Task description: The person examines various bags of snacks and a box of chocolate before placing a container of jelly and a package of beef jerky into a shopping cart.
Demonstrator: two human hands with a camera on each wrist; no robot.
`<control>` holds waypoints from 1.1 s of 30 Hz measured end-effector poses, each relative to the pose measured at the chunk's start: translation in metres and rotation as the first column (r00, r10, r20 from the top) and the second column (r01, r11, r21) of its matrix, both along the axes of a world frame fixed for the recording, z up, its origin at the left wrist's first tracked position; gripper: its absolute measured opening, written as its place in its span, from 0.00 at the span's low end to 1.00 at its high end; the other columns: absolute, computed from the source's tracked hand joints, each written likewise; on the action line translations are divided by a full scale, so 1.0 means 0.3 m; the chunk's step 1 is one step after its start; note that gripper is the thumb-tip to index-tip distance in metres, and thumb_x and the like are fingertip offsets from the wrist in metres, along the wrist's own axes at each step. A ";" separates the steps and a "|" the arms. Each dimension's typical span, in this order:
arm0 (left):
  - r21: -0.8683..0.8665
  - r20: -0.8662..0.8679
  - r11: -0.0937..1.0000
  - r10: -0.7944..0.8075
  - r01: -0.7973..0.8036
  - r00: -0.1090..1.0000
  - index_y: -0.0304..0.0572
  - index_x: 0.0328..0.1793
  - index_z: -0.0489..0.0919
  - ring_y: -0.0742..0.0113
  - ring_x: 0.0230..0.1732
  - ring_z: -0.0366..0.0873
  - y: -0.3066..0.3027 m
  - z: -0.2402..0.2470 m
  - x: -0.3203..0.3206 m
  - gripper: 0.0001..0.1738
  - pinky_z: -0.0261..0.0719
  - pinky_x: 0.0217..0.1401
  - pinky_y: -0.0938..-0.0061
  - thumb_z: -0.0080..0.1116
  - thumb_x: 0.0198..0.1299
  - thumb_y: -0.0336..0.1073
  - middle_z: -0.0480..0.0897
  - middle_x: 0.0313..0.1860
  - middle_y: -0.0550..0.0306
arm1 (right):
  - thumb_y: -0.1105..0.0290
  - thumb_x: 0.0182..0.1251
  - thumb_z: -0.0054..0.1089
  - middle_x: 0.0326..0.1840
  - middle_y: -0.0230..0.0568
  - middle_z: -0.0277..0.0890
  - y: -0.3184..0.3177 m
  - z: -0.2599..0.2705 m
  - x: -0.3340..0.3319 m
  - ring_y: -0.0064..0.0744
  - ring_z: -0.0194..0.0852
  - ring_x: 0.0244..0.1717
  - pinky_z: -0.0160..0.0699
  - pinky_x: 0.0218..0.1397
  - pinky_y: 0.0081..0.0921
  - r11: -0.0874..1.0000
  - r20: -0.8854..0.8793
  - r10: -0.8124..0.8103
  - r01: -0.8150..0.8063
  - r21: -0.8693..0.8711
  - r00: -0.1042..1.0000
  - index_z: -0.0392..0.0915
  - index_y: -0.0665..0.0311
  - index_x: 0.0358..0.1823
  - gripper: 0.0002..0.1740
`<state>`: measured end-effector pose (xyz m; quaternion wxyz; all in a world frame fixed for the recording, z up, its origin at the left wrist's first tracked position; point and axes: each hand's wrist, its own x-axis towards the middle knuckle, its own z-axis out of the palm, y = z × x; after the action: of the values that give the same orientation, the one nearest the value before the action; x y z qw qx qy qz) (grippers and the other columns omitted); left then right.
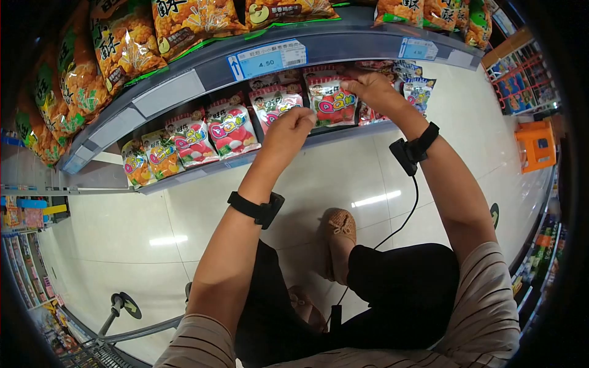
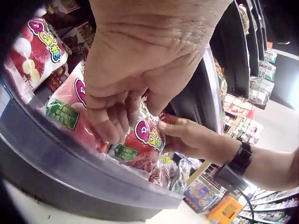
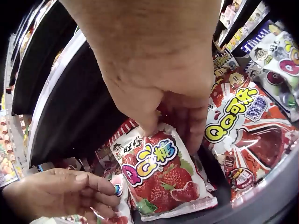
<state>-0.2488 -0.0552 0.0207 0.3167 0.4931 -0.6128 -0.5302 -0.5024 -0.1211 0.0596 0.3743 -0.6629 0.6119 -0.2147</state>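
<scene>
On the lower shelf stands a row of red and pink candy bags. My right hand pinches the top of a strawberry candy bag; in the right wrist view thumb and fingers clamp the upper edge of this bag. My left hand is just left of it, fingers curled. In the left wrist view these fingers pinch the top of a neighbouring pink candy bag. The right hand shows there too, holding the strawberry bag.
Orange snack bags fill the shelf above, over a 4.50 price tag. More candy bags stand to the left and darker red ones to the right. An orange stool stands on the white floor at right; a trolley handle is at lower left.
</scene>
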 end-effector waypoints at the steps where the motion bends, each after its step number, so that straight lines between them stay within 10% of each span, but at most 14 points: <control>1: -0.022 -0.001 1.000 0.000 0.000 1.000 0.41 0.65 0.80 0.72 0.49 0.81 0.001 -0.004 -0.004 0.23 0.80 0.50 0.74 0.57 0.75 0.49 0.84 0.48 0.62 | 0.51 0.73 0.63 0.35 0.54 0.86 0.001 -0.001 0.001 0.43 0.84 0.37 0.78 0.47 0.37 0.998 -0.070 0.031 -0.034 -0.049 0.997 0.87 0.68 0.42 0.23; 12: -0.080 -0.039 0.995 -0.068 0.065 0.997 0.44 0.83 0.62 0.68 0.46 0.83 0.024 0.019 -0.078 0.34 0.81 0.45 0.73 0.58 0.74 0.43 0.84 0.52 0.55 | 0.53 0.67 0.64 0.34 0.55 0.84 0.044 0.005 0.057 0.59 0.84 0.39 0.82 0.45 0.51 0.864 -0.574 -0.064 -0.242 -0.441 0.816 0.85 0.63 0.35 0.18; 26: 0.121 -0.107 0.992 -0.010 0.023 0.994 0.47 0.77 0.70 0.73 0.36 0.82 0.018 0.080 -0.076 0.27 0.77 0.33 0.77 0.54 0.76 0.45 0.84 0.44 0.57 | 0.57 0.68 0.58 0.33 0.60 0.81 0.047 -0.025 -0.139 0.64 0.79 0.40 0.77 0.46 0.56 0.812 -0.285 -0.237 0.028 -0.583 0.929 0.79 0.68 0.30 0.19; 33: 0.126 -0.133 0.992 0.025 -0.008 0.991 0.43 0.72 0.72 0.73 0.36 0.81 0.017 0.093 -0.062 0.23 0.76 0.33 0.78 0.53 0.77 0.46 0.84 0.44 0.57 | 0.60 0.64 0.62 0.45 0.58 0.86 0.046 0.114 -0.396 0.58 0.85 0.50 0.83 0.54 0.49 0.948 -0.629 -0.303 0.159 -0.277 0.715 0.84 0.61 0.53 0.19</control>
<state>-0.2673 -0.0502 0.0485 0.3301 0.4801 -0.5514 -0.5971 -0.6211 -0.1072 0.0938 0.0325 -0.6479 0.7577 -0.0711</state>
